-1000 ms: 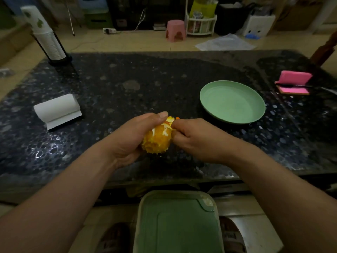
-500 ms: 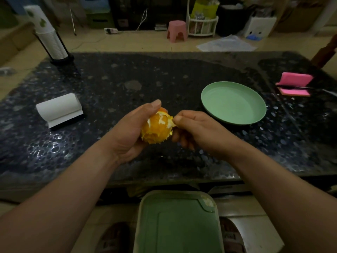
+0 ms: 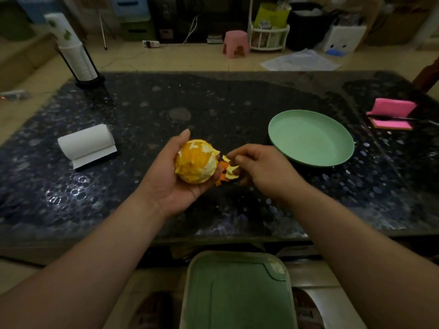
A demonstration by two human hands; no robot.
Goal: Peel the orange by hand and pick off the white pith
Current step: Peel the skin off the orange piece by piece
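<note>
the mostly peeled orange [image 3: 196,161] is sitting in the cupped palm of the left hand [image 3: 166,186], held up above the counter [image 3: 213,103], with that hand's fingers [image 3: 215,180] curling round it from below. patches of white pith [image 3: 210,166] are clinging to the exposed flesh, thickest on the side facing the right hand [image 3: 266,168]. the right hand's fingers [image 3: 234,155] are pinching a ragged strip of peel [image 3: 230,171] just beside the fruit. whether the strip is hanging on at the base i cannot tell.

the fruit is looking light, soft and wet, so a hard squeeze is likely going to burst the segments. cradling it loosely and turning it within the palm is looking like the safer hold. the bare flesh is probably getting slippery with juice. the pith is looking thin and quick to tear, so it is best being taken at a lifted edge between fingertip and nail and drawn along the surface, not dug at. the strip of peel is looking stiffer and is taking a plain pinch.
</note>
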